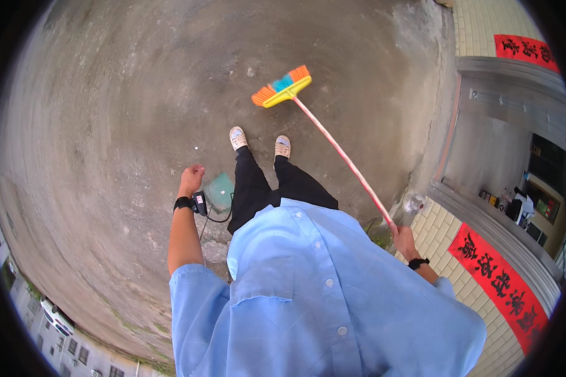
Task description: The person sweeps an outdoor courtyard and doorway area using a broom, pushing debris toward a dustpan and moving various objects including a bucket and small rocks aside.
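Observation:
A broom (342, 153) with a pale, red-tinged handle slants from lower right up toward the middle. Its yellow head (287, 92) carries orange and turquoise bristles, slightly blurred, at the concrete ground ahead of my feet. My right hand (404, 240) is closed around the handle's upper end, out at my right side. My left hand (192, 180) hangs beside my left leg, fingers loosely curled, with nothing seen in them. A small black device (199, 203) with a cable is strapped at that wrist. Near it, a flat greenish square piece (220, 191) shows at ground level; its kind is unclear.
Weathered concrete ground (138, 113) spreads around my shoes (283, 146). On the right stands a pale tiled wall (437, 227) with red banners (502, 286) and an open doorway (487, 135). A white car (57, 317) is far off at lower left.

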Demonstrator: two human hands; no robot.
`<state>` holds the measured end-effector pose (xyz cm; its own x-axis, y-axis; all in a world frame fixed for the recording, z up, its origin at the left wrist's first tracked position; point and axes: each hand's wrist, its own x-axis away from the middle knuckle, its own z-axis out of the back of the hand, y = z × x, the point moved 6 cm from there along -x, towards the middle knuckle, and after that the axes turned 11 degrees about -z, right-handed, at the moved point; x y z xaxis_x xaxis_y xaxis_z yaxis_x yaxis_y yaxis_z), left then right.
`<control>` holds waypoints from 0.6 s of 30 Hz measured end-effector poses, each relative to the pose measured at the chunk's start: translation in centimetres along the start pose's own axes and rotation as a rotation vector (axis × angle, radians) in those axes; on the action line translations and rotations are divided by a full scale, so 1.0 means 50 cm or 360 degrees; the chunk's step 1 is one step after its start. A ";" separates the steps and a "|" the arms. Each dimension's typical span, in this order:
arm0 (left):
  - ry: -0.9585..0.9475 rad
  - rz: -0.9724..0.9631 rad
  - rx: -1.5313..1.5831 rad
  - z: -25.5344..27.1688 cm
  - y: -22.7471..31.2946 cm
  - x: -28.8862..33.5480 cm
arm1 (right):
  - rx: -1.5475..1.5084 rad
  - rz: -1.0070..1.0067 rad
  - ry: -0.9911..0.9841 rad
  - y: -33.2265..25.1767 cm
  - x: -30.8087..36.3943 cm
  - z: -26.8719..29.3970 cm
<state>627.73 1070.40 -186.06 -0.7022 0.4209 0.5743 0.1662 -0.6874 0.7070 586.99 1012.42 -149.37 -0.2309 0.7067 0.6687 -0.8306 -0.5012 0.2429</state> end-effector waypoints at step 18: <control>-0.0310 -0.0302 -0.0186 0.412 0.068 -0.372 | 0.0151 -0.0374 -0.0159 -0.399 -0.140 -0.038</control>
<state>655.64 1072.42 -185.84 -0.5651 0.6465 0.5126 -0.0445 -0.6442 0.7635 604.24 1018.43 -160.24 0.0177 0.7589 0.6510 -0.8032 -0.3770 0.4613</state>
